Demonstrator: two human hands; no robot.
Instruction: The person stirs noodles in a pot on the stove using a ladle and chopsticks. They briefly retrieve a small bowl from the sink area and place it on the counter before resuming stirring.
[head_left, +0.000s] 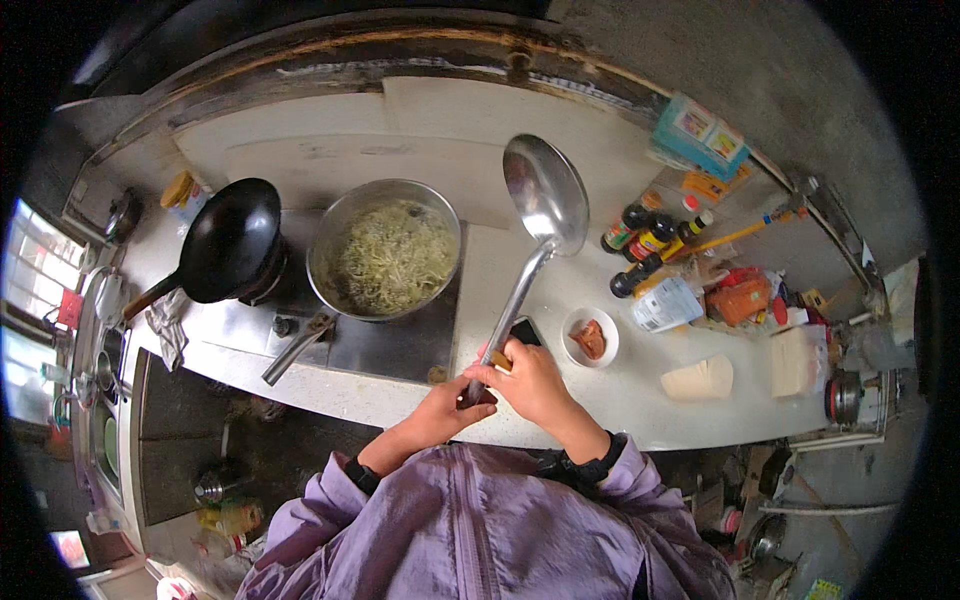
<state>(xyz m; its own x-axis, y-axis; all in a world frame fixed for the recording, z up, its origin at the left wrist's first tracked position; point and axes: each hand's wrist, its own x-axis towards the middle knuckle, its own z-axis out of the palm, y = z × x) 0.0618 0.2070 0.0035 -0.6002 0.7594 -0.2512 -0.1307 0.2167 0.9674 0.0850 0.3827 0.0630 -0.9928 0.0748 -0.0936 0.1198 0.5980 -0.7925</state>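
Note:
A large steel ladle (546, 196) is raised over the counter, its bowl up and away from me. My right hand (531, 381) is closed around the lower part of its handle. Just below, my left hand (441, 415) grips the handle's end. A small yellowish-brown piece (500, 361) shows by my right fingers; I cannot tell what it is. Left of the ladle, a steel pan (397, 255) on the stove holds pale green shreds in bubbling, foamy liquid. Its metal handle (289, 360) points toward me. Partly behind my right hand lies a dark phone-like object (526, 332).
A black wok (231, 241) sits tilted on the left burner, near a grey cloth (169, 328). A white bowl (590, 337) with reddish-brown pieces stands to the right. Beyond are sauce bottles (651, 234), a plastic pouch (666, 304), packets (739, 298) and pale folded paper (699, 378).

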